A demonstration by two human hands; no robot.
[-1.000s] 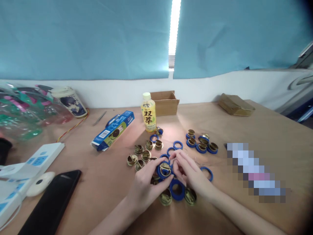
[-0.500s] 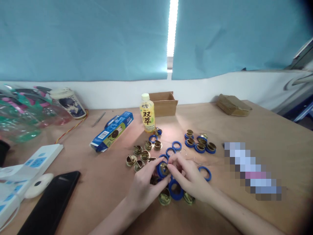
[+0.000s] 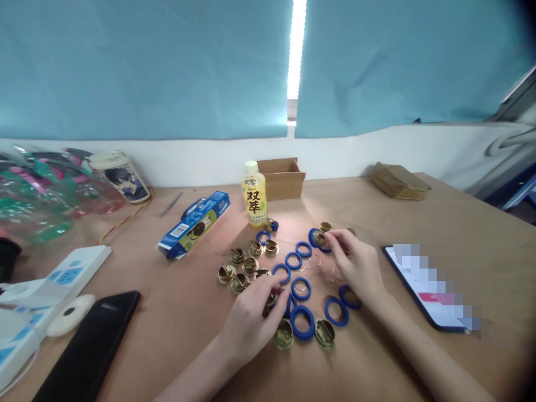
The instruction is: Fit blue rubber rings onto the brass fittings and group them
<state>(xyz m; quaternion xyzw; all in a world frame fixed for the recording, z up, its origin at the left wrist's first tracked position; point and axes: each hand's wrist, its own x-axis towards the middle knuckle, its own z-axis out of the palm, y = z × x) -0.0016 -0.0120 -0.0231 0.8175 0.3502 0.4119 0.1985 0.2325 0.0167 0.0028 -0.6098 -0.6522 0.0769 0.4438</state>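
My right hand [image 3: 355, 259] pinches a round brass fitting with a blue ring [image 3: 315, 238] around it. It holds the fitting at the back right, over other ringed fittings that the hand largely hides. My left hand [image 3: 255, 312] is empty, thumb and fingers apart, low over brass pieces partly covered by its fingers. Beside its fingertips lies a loose blue ring [image 3: 281, 273]. More loose rings, such as a large blue ring [image 3: 302, 323], spread to the right. Several bare brass fittings [image 3: 250, 265] cluster left of centre. Thin wire rings [image 3: 315, 261] lie among the blue ones.
A yellow drink bottle [image 3: 254, 195] stands before an open cardboard box [image 3: 280, 181]. Left are a blue carton [image 3: 193, 226], a black phone [image 3: 90, 346], a power strip [image 3: 71, 273] and a cup [image 3: 123, 176]. Right are a lit phone [image 3: 427, 290] and a brown packet [image 3: 400, 180].
My right hand has carried the blue-ringed brass fitting from between both hands to the back right. The left hand has let go of it and stays near its former place.
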